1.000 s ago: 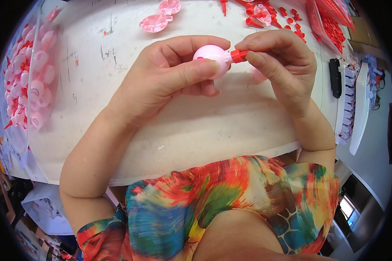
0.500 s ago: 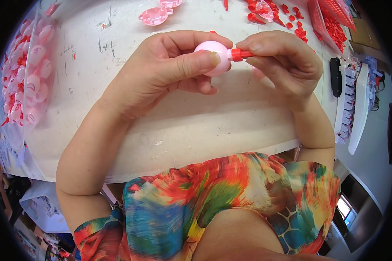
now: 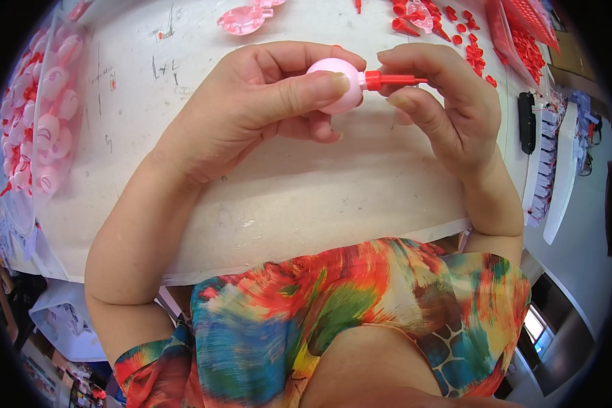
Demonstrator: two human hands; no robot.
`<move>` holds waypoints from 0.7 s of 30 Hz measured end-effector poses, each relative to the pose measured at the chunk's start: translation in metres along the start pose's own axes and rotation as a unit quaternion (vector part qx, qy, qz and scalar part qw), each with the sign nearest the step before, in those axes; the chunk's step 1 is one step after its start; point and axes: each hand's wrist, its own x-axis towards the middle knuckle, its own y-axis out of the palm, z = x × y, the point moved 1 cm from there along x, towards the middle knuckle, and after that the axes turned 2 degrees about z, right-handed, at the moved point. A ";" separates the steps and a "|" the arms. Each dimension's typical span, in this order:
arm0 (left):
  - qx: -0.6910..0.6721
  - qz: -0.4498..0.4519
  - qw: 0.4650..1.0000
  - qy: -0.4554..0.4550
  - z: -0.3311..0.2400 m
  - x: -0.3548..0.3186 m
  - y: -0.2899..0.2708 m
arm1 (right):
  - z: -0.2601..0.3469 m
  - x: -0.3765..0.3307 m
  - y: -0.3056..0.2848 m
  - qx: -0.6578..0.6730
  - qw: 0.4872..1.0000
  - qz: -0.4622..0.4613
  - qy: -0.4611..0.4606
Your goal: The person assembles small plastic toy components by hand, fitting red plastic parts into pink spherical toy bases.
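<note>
My left hand [image 3: 279, 95] grips a glossy pink ball-shaped plastic part [image 3: 336, 85] between thumb and fingers, above the table. From the ball's right side a red pointed nozzle [image 3: 391, 80] sticks out, joined to it by a short clear neck. Around the nozzle's tip, my right hand [image 3: 449, 102] has thumb and forefinger spread apart, with a gap on both sides of the red piece. Part of another pink thing shows behind the right fingers, too covered to make out.
Pink shell-like pieces [image 3: 243, 20] lie at the far side of the white table [image 3: 251, 211]. Small red parts [image 3: 474, 54] are scattered at the far right, by a pink basket [image 3: 506, 41] of red pieces. A clear bin [image 3: 44, 115] at left holds many pink balls with red tips.
My right thumb and forefinger have come off the red nozzle and opened, leaving its whole length in sight. The left hand keeps the pink ball in nearly the same place.
</note>
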 end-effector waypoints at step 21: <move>0.036 0.022 0.999 -0.008 -0.001 -0.001 0.001 | 0.002 0.000 0.001 0.046 0.996 0.064 0.048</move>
